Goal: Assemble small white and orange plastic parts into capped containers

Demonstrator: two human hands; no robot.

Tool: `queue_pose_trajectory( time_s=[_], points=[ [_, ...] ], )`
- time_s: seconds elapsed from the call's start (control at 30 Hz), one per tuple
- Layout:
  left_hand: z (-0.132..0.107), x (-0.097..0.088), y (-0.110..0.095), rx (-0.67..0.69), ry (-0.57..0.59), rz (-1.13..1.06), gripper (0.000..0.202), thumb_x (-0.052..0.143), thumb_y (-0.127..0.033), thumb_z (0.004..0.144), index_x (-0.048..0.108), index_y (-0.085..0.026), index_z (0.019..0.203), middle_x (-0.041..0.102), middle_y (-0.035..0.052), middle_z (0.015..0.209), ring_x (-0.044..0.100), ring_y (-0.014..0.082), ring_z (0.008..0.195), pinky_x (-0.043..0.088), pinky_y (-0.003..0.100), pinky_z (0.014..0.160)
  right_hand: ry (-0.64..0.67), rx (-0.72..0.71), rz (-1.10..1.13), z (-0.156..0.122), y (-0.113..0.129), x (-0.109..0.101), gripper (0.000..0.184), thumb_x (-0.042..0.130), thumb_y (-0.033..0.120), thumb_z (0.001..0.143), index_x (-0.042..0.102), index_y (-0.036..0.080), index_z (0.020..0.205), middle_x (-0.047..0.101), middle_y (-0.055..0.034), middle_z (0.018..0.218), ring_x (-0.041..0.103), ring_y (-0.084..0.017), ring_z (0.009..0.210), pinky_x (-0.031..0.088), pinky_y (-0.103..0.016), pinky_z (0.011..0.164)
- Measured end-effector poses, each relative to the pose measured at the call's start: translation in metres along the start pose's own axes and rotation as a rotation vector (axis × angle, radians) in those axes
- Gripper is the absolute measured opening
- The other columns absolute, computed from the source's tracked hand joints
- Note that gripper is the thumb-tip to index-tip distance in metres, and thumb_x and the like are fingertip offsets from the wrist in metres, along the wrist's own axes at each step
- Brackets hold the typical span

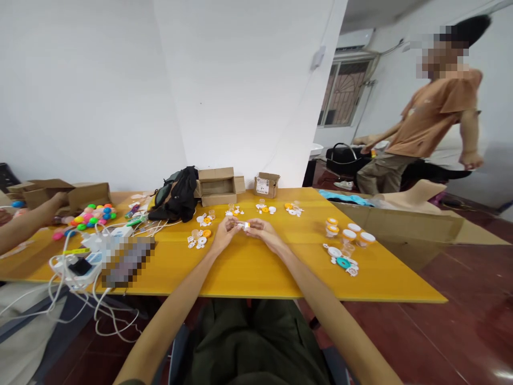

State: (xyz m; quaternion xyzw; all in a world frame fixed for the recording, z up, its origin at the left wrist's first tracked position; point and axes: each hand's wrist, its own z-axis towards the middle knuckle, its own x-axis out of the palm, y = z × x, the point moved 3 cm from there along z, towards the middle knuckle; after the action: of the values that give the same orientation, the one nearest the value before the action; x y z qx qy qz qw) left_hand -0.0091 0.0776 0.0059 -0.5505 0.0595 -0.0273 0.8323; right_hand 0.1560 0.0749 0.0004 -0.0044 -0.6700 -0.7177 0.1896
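Left hand (pixel 225 231) and right hand (pixel 262 230) meet at centre of yellow table (pixel 260 267), fingertips of both pinching one small white part (pixel 245 225) between them; finer finger detail too small to tell. Loose white-orange pieces (pixel 199 239) at 9 o'clock of the hands, orange-lidded jars (pixel 348 232) at 3 o'clock, open cardboard box (pixel 216 185) at 12 o'clock. Coloured balls (pixel 93 215) and another person's arm (pixel 28 222) far out at 9 o'clock.

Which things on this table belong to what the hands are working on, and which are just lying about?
In use: small white part, held between left hand and right hand; loose white and orange parts; orange-lidded cups.
Lying about: black bag; cardboard boxes; coloured balls; white cables.
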Motion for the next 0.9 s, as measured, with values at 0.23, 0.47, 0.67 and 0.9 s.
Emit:
queue_pose_trajectory(
  time_s=[0.23,0.47,0.67,0.9],
  points=[
    [-0.0043,0.0030,-0.0071,-0.013,0.042,-0.017,0.034,0.077,-0.042,0.069,0.063,-0.018,0.089,0.071,0.0045,0.088,0.067,0.0197,0.088,0.052,0.030,0.081,0.008,-0.098,-0.115,0.0031,-0.0008,-0.0029,0.038,0.086,0.029,0.049,0.068,0.021,0.081,0.071,-0.0025,0.087,0.065,-0.019,0.086,0.053,-0.036,0.084],
    [-0.0038,0.0035,-0.0071,0.003,0.041,-0.024,0.036,0.077,-0.044,0.069,0.063,-0.018,0.089,0.070,0.0038,0.085,0.067,0.0192,0.085,0.052,0.030,0.079,0.011,-0.143,-0.167,0.0053,-0.0023,-0.0030,0.037,0.085,0.032,0.051,0.068,0.021,0.083,0.070,-0.0022,0.085,0.065,-0.019,0.080,0.053,-0.035,0.080],
    [-0.0031,0.0034,-0.0027,-0.034,0.058,-0.033,0.038,0.076,-0.047,0.069,0.062,-0.017,0.088,0.069,0.0021,0.078,0.065,0.0163,0.073,0.052,0.028,0.071,0.032,-0.172,-0.194,0.0053,-0.0020,-0.0029,0.037,0.084,0.032,0.052,0.067,0.022,0.084,0.070,-0.0018,0.090,0.067,-0.019,0.080,0.054,-0.035,0.078],
    [-0.0049,0.0048,-0.0048,-0.092,0.035,-0.072,0.041,0.077,-0.051,0.066,0.060,-0.018,0.081,0.066,0.0002,0.071,0.063,0.0145,0.065,0.052,0.027,0.066,0.040,-0.232,-0.255,0.0044,0.0002,-0.0014,0.033,0.081,0.033,0.056,0.067,0.023,0.085,0.071,-0.0016,0.087,0.068,-0.021,0.082,0.054,-0.037,0.081]
  ],
)
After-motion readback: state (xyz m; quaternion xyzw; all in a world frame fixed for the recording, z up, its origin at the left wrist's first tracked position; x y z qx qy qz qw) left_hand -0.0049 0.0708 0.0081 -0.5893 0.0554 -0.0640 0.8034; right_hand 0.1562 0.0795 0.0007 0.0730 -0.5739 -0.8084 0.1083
